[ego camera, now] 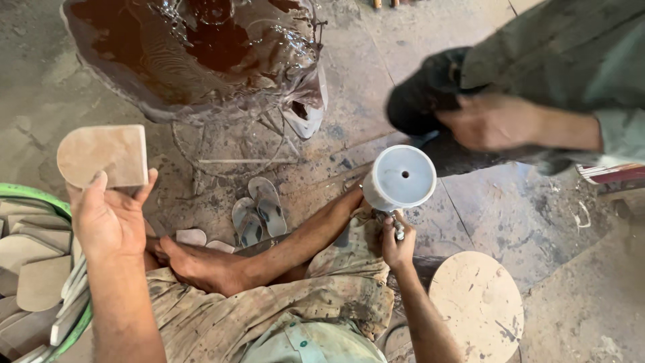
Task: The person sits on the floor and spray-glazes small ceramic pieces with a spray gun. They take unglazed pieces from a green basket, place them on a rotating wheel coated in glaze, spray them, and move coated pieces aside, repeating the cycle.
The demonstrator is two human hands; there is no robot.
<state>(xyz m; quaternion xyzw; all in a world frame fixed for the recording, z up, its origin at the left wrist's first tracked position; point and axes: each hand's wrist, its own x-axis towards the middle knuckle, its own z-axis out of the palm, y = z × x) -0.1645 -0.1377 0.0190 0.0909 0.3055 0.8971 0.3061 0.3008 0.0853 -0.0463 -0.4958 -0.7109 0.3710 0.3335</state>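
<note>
Left hand (pixel 107 218): raised at the left, fingers closed on the lower edge of a flat tan wooden piece with one rounded end (pixel 104 156), flat face to the camera, rounded end pointing left. Right hand (pixel 398 243): lower and to the right, clenched around the stem of a pale grey metal spray cup with a round top (pixel 402 178), cup upright above the fist. The wooden piece lies well apart from the cup, up and leftward, across the person's folded leg. Another person's hand (pixel 490 121), blurred, hangs above right. Green-rimmed basket (pixel 30 193) of similar pieces sits just beside the left arm; round wooden disc (pixel 478 306) near the right forearm.
</note>
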